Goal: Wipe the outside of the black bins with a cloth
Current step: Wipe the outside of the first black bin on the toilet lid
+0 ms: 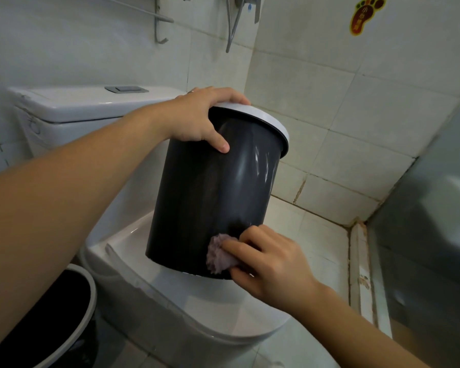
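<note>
- Black bin [213, 187] w/ white rim ring [271, 120]: tilted, top leaning away to the right, base edge resting on the closed toilet lid [186, 296] or just above it; can't tell which.
- Left hand [197, 118]: clamped over the bin's top edge, fingers curled over the rim ring, thumb pressed flat on the dark wall just below. It steadies the tilt.
- Right hand [271, 264]: pinching a small bunched purple cloth [219, 253] between fingertips and thumb, pressing it on the bin's lower wall near the base.
- Step in hand, by my read: wiping the lower outside wall; upper wall shows streaky sheen, maybe damp, not sure.
- Handling, judged: thin plastic, prob. light since one hand holds it tilted. Wall smooth and glossy, so likely slippery if wet. Stiff enough at rim and base; mid-wall may flex under hard pressing.
- Best hold: the rim, as now. The ring's lip gives fingers a stop; bare wall offers none.
- Risk: base could skid on the glazed lid when the cloth pushes sideways; rim ring may be a separate piece that lifts off.
- Cloth: soft, fluffy, wadded small, so contact patch is small and many passes needed.
- 2nd bin [72, 314], also black w/ pale rim, on the floor at lower left, beside the toilet; not touched.
- Behind: toilet tank [91, 107], tiled wall [329, 88].
</note>
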Demonstrator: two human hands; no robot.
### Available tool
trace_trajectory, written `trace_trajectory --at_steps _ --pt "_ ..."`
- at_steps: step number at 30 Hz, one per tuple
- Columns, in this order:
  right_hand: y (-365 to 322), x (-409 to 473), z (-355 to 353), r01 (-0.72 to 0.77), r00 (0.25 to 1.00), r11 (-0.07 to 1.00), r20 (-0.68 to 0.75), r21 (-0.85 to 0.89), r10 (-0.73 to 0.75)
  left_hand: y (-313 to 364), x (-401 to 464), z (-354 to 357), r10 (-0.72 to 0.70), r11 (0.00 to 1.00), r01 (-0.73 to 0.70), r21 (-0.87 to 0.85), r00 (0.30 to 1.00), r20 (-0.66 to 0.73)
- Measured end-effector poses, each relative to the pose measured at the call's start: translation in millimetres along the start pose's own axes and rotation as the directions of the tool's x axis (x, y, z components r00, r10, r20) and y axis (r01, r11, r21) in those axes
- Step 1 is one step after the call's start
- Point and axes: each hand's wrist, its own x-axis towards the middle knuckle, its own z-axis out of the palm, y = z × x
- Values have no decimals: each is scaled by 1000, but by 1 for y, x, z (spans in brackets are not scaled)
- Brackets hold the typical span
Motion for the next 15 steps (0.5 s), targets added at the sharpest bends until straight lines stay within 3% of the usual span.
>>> trace_trajectory --at_steps 4,15 --pt "14 -20 -6 -6 999 1000 44 -28 7 -4 -2 -3 11 999 -10 -53 1000 4" --pt "7 -12 -2 -27 1000 1000 1 -8 27 -3 -1 -2 9 996 -8 -84 1000 7"
